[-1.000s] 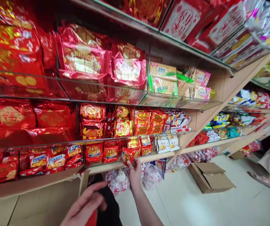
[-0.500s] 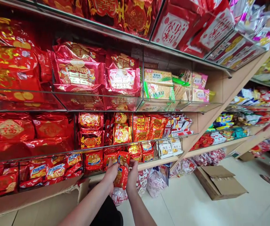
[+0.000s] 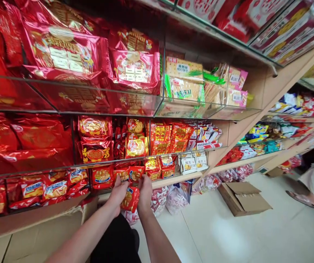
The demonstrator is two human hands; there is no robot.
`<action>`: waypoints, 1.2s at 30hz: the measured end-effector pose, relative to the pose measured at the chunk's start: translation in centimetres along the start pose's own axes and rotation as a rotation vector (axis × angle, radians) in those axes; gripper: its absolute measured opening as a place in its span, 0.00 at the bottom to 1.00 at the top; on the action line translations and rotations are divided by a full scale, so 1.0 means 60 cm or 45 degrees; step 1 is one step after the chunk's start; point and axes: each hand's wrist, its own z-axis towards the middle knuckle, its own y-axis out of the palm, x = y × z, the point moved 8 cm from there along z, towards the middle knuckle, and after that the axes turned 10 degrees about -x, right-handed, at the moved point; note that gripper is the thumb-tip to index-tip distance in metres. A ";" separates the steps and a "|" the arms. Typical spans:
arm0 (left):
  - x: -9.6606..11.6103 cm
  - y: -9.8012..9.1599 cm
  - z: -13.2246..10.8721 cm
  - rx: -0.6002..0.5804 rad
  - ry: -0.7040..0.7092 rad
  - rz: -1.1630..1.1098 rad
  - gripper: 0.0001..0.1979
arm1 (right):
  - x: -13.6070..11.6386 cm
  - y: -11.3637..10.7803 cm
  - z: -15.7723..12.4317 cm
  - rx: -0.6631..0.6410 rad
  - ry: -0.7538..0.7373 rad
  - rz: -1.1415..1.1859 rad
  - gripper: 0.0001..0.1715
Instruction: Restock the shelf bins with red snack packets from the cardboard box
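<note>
Low in front of the bottom shelf, my left hand and my right hand face each other, closed on a red-and-gold snack packet between them. The packet tilts, its printed front towards me. Just above the fingers, a second red packet sits at the shelf's front edge; whether the fingers touch it is hidden. Beside it on the left is another red packet, partly behind my left fingertips. Gold-and-red packets stand in the compartment right of my right hand.
An open cardboard box stands at lower left, beside my leg. Clear dividers and a glass ledge run above my hands. Bagged sweets lie under the shelf. On the floor at right are a flattened-looking carton and another person's sandalled foot.
My view has come closer to the shelves and shifted. Both hands stay on the packet, which now shows more of its front. More of the other person's leg has entered at right.
</note>
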 end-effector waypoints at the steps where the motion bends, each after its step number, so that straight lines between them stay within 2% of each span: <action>1: -0.001 -0.001 0.000 0.004 0.011 0.011 0.36 | -0.003 0.001 0.001 -0.012 -0.004 -0.012 0.18; 6: 0.004 -0.008 0.000 0.039 0.022 0.069 0.39 | -0.027 0.006 0.010 -0.084 -0.033 -0.050 0.20; 11: 0.002 -0.013 0.008 0.046 0.059 0.100 0.40 | -0.048 -0.003 0.014 -0.141 -0.016 -0.280 0.23; 15: -0.005 -0.014 0.012 0.033 0.088 0.107 0.40 | -0.058 0.021 0.018 -0.371 -0.091 -0.560 0.28; 18: -0.004 -0.011 0.010 0.031 0.097 0.112 0.41 | -0.053 0.046 0.026 -0.535 -0.064 -0.736 0.30; 23: 0.002 -0.004 0.004 0.005 0.147 0.111 0.42 | -0.062 0.058 0.044 -0.592 -0.072 -0.759 0.29; 32: -0.010 -0.011 0.020 0.031 0.172 0.163 0.45 | -0.065 0.037 0.047 -0.695 -0.098 -0.809 0.31; 36: -0.006 -0.006 0.023 0.008 0.227 0.163 0.44 | -0.065 0.040 0.053 -0.755 -0.145 -0.827 0.34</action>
